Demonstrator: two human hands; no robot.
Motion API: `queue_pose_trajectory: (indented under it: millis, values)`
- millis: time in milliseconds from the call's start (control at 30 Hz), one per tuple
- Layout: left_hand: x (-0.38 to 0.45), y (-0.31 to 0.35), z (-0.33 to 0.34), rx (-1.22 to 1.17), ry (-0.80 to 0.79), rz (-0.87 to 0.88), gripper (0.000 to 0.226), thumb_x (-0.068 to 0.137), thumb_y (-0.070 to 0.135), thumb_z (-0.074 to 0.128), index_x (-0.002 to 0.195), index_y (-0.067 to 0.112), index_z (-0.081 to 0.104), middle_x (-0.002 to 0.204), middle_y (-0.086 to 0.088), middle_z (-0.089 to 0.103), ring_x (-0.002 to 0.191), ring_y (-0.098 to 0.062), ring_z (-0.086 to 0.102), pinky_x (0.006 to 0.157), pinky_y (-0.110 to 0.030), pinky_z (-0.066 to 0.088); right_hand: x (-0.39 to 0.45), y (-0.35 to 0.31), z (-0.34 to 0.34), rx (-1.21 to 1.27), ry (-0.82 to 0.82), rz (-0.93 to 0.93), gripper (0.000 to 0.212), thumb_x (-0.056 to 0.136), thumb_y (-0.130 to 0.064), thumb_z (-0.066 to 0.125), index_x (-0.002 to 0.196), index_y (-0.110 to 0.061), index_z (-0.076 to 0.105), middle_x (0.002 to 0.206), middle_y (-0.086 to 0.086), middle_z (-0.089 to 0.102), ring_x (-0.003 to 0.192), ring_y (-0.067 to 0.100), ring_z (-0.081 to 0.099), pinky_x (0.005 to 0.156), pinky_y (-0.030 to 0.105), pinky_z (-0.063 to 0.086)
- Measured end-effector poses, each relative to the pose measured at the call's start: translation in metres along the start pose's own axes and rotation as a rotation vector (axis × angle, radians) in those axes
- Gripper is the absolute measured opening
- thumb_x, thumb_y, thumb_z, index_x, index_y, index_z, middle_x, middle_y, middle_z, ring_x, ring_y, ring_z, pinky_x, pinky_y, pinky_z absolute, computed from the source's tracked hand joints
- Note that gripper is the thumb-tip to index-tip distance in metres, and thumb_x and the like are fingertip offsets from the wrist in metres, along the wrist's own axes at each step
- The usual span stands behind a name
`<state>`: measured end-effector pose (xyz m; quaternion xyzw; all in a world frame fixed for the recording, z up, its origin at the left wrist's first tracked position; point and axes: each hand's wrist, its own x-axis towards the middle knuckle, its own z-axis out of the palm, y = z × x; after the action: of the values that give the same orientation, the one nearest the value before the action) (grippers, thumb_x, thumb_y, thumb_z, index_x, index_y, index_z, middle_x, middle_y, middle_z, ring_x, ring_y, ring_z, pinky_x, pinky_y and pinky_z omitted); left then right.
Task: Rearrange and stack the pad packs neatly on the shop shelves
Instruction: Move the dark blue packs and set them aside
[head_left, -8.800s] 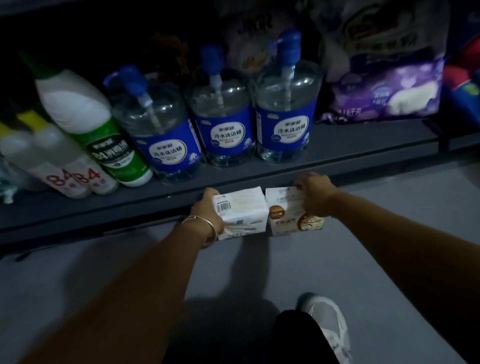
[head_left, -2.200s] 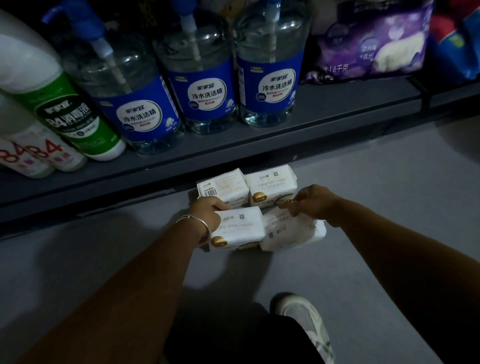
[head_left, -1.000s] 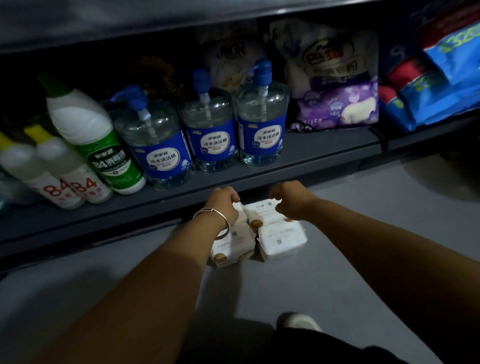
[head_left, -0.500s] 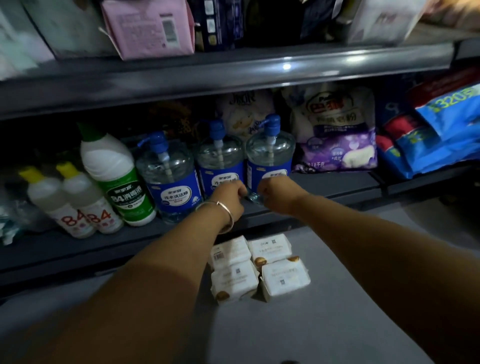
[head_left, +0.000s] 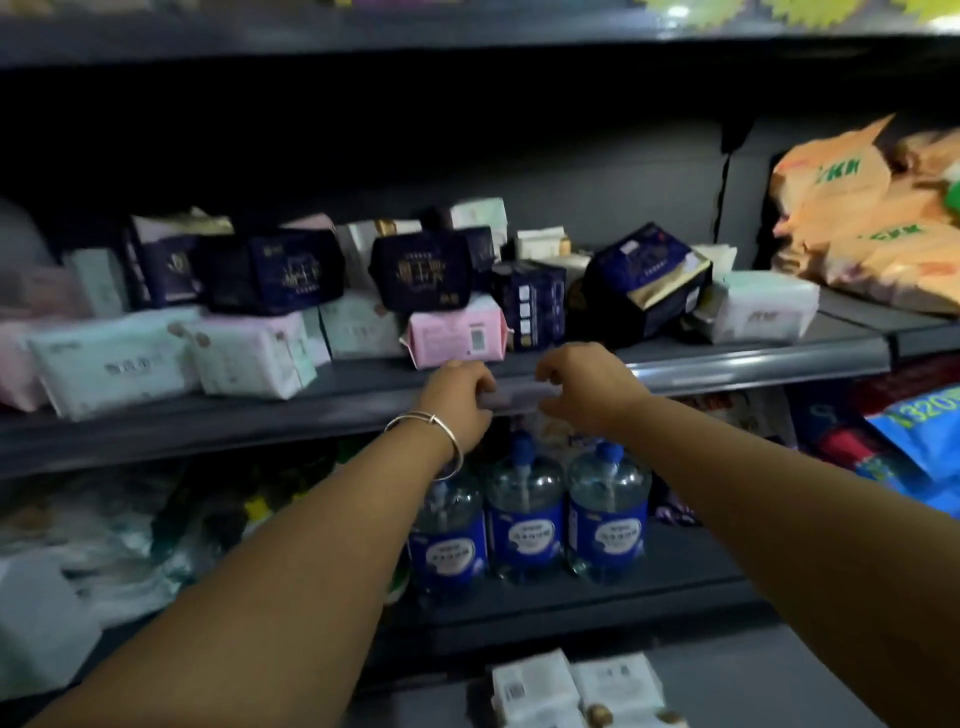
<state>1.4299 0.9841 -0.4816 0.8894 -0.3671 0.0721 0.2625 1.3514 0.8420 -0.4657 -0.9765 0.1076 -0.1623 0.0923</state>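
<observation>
Down by the floor, below the shelf edge (head_left: 727, 366), two white pad packs (head_left: 576, 691) sit side by side, well clear of both hands. One level under that edge, three blue-labelled pump bottles (head_left: 527, 525) stand in a row, partly behind the forearms.

Up at the shelf edge itself, both hands are raised in front of it. The left hand (head_left: 460, 400), a silver bangle (head_left: 431, 434) at its wrist, has its fingers curled loosely with nothing between them. The right hand (head_left: 589, 387) is just beside it, fingers bent the same relaxed way, also holding nothing. A pale strip on the edge shows between the two hands; blur hides whether the fingertips touch it.

Right behind the edge, just above the left hand's fingers, lies a pink pad pack (head_left: 457, 335), close but not gripped. To the left of it sit pale green and white packs (head_left: 171, 358), lying flat. Behind the edge and above the right hand leans a tilted dark blue pack with a gold band (head_left: 649, 283), and a white pack (head_left: 758, 309) lies further right. Further back, dark navy packs (head_left: 270, 270) rest on top of the paler ones. Far right of the edge, orange bags (head_left: 857, 208) are heaped.
</observation>
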Motion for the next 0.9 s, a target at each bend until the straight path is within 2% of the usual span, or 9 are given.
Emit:
queue_pose_trajectory:
  millis: [133, 267, 400, 533, 700, 800, 900]
  values:
    - [0.022, -0.01, -0.032, 0.005, 0.05, 0.024, 0.029, 0.081, 0.007, 0.065, 0.11, 0.009, 0.059, 0.12, -0.011, 0.048, 0.103, -0.031, 0.055, 0.094, -0.033, 0.044, 0.028, -0.012, -0.014, -0.05, 0.024, 0.016, 0.038, 0.081, -0.022, 0.066, 0.116, -0.006, 0.06, 0.118, 0.014, 0.057, 0.109, 0.031, 0.054, 0.087, 0.034, 0.044]
    - [0.039, -0.02, -0.044, 0.01, 0.088, 0.026, 0.034, 0.084, 0.008, 0.063, 0.116, 0.012, 0.055, 0.12, -0.009, 0.044, 0.109, -0.028, 0.049, 0.097, -0.038, 0.043, 0.05, -0.021, -0.018, -0.052, 0.055, 0.045, 0.03, 0.085, -0.02, 0.061, 0.111, -0.003, 0.061, 0.113, 0.016, 0.06, 0.103, 0.033, 0.056, 0.083, 0.036, 0.046]
    - [0.059, -0.02, -0.043, -0.011, 0.103, 0.09, 0.037, 0.082, 0.006, 0.062, 0.117, 0.013, 0.055, 0.119, -0.006, 0.045, 0.111, -0.026, 0.047, 0.098, -0.038, 0.042, 0.067, -0.014, -0.016, -0.058, 0.075, 0.107, 0.021, 0.085, -0.021, 0.061, 0.1, -0.007, 0.059, 0.112, 0.016, 0.058, 0.105, 0.033, 0.054, 0.08, 0.032, 0.042]
    - [0.081, 0.0, -0.022, -0.069, 0.066, 0.199, 0.041, 0.082, 0.005, 0.063, 0.121, 0.013, 0.052, 0.124, -0.007, 0.043, 0.116, -0.025, 0.045, 0.101, -0.035, 0.039, 0.075, 0.01, -0.013, -0.162, 0.144, 0.203, 0.039, 0.085, -0.022, 0.06, 0.119, -0.006, 0.054, 0.122, 0.016, 0.05, 0.113, 0.036, 0.046, 0.092, 0.04, 0.043]
    - [0.116, 0.037, -0.001, 0.058, 0.078, 0.259, 0.059, 0.083, 0.017, 0.066, 0.135, 0.016, 0.038, 0.137, -0.005, 0.035, 0.128, -0.025, 0.031, 0.105, -0.03, 0.028, 0.084, 0.051, -0.034, -0.356, 0.277, 0.383, 0.06, 0.083, -0.034, 0.064, 0.134, -0.013, 0.041, 0.14, 0.013, 0.031, 0.128, 0.037, 0.027, 0.104, 0.048, 0.026]
    - [0.138, 0.052, 0.008, 0.189, 0.107, 0.21, 0.064, 0.084, 0.029, 0.065, 0.139, 0.022, 0.033, 0.143, -0.005, 0.03, 0.132, -0.028, 0.024, 0.105, -0.039, 0.029, 0.094, 0.075, -0.042, -0.313, 0.217, 0.479, 0.088, 0.074, -0.05, 0.07, 0.142, -0.016, 0.026, 0.155, 0.012, 0.006, 0.14, 0.042, 0.006, 0.11, 0.058, 0.015]
    - [0.159, 0.06, 0.015, 0.263, 0.091, 0.122, 0.067, 0.084, 0.041, 0.063, 0.14, 0.03, 0.029, 0.145, -0.006, 0.026, 0.133, -0.031, 0.022, 0.103, -0.047, 0.029, 0.102, 0.097, -0.044, -0.244, 0.143, 0.557, 0.114, 0.067, -0.063, 0.07, 0.149, -0.019, 0.005, 0.157, 0.012, -0.012, 0.141, 0.046, -0.01, 0.111, 0.063, 0.003]
